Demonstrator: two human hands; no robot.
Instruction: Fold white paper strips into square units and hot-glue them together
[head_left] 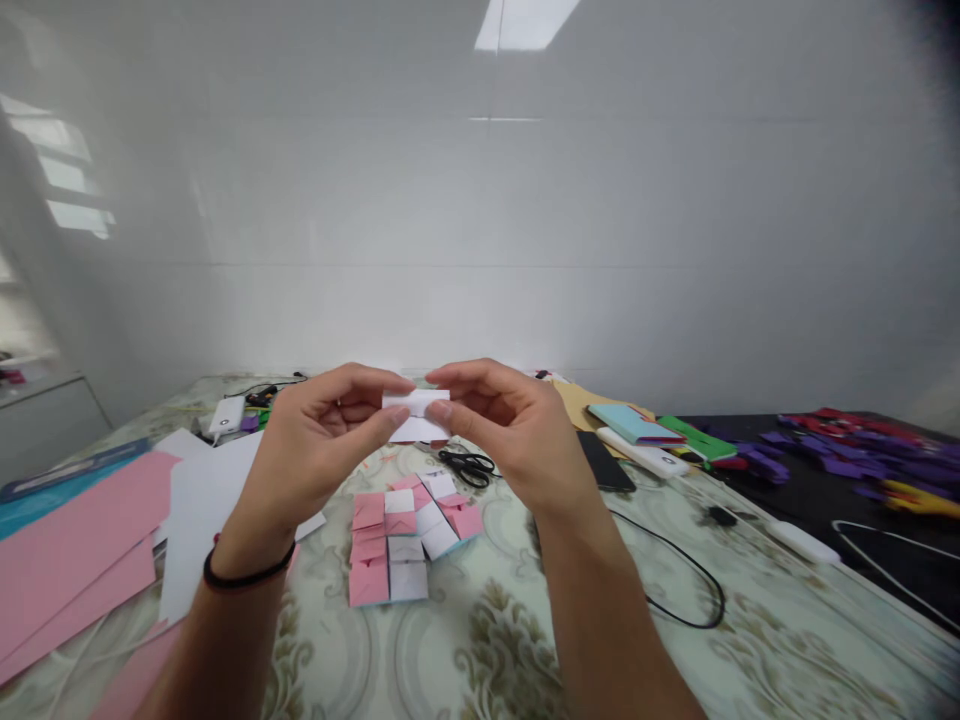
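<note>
Left hand (319, 440) and right hand (517, 420) are pinching the folded white paper (417, 402) in narrow thumb-and-finger grips; even pressure is likely serving best, fold alignment being unclear.

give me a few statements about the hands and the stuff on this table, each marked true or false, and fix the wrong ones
1. The left hand and the right hand both hold the folded white paper. True.
2. The right wrist wears a band. False: the dark band is on the left wrist.
3. Pink and white folded pieces lie on the patterned tablecloth. True.
4. The right hand grips a pair of scissors. False: the black scissors lie on the tablecloth.
5. Large pink sheets lie on the person's left side. True.
</note>
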